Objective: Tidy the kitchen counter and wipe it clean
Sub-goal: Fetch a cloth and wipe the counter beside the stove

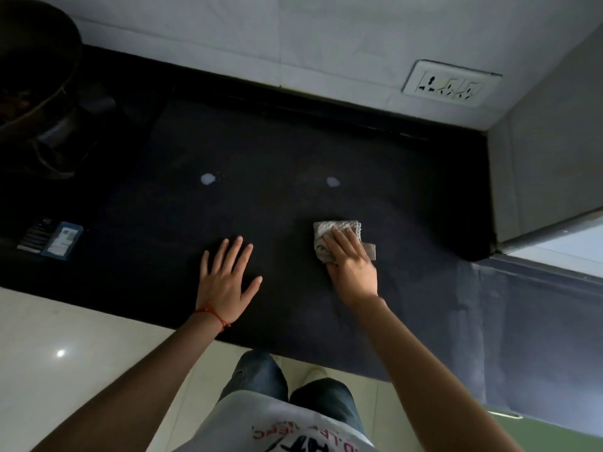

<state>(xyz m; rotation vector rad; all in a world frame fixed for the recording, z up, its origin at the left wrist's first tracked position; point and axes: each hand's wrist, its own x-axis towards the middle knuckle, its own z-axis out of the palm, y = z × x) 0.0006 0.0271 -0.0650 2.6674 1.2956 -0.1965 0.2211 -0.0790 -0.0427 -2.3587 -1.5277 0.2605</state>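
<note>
Two hands lie on one dark worktop in the head view. One left hand rests flat, palm down, its five fingers straight and spread wide, holding nothing; one red thread band circles its wrist. One right hand presses straight fingers down on one folded pale cloth, which sits under and just beyond its fingertips, with one small tag sticking out on the hand's outer side.

Two whitish spills mark the worktop beyond the hands: one spill ahead of the left hand, the second spill ahead of the right hand and near the cloth, apart from it.

Far out to the left of the left hand lies one small blue packet, touching one striped flat item beside it. Farther ahead on that side stands one large dark bowl-shaped pan; the dark shapes under it are too dim to tell.

One white socket plate sits on the tiled wall ahead and to the right of the right hand.
</note>
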